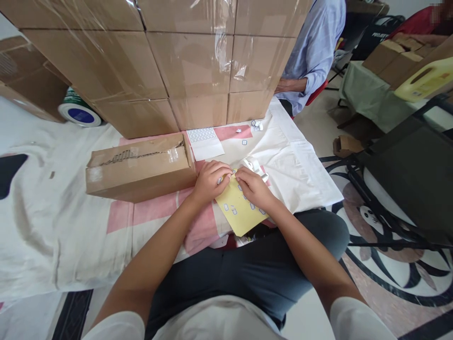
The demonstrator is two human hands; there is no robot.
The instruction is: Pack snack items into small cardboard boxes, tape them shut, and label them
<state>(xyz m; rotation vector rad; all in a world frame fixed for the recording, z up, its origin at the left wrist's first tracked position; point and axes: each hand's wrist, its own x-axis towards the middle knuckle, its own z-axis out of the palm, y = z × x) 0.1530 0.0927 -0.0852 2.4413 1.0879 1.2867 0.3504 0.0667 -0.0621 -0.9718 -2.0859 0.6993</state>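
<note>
A yellow sheet [244, 219] lies near the table's front edge, with several small blue-outlined paper labels [226, 207] scattered on it. Over its far part, my left hand [210, 179] and my right hand [255, 186] meet fingertip to fingertip. Both are closed in a pinch around a tiny white label [233, 172], which the fingers partly hide. Beyond them lies a white sheet [207, 144] printed with rows of the same outlined shapes. A white roll-like object [251, 164], partly covered, sits just behind my right hand.
A taped cardboard box [141, 167] stands left of my hands. Behind it rises a wall of stacked, taped cartons [198, 66]. Crumpled paper bits [257, 125] lie at the back. A person in a blue shirt [318, 52] sits beyond; a dark chair [410, 174] stands right.
</note>
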